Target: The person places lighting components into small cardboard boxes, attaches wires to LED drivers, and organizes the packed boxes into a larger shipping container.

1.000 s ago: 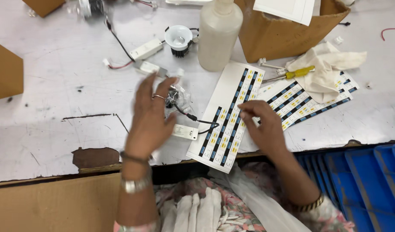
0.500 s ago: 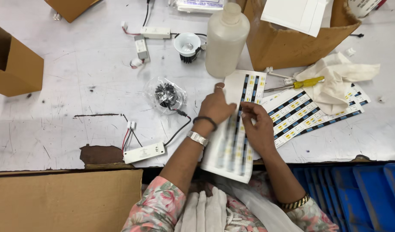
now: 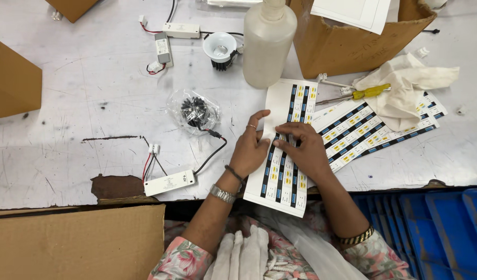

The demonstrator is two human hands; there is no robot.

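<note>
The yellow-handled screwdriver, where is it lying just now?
In the head view the yellow-handled screwdriver lies right of centre on the worktable, its handle resting against the white cloth, just below the cardboard box and above the spread sticker sheets.

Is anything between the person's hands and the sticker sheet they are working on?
Nothing visible. The left hand rests flat on the sticker sheet's left part and the right hand lies on its middle, fingers touching the printed strips. The bottle and the bagged black part sit clear of it.
</note>
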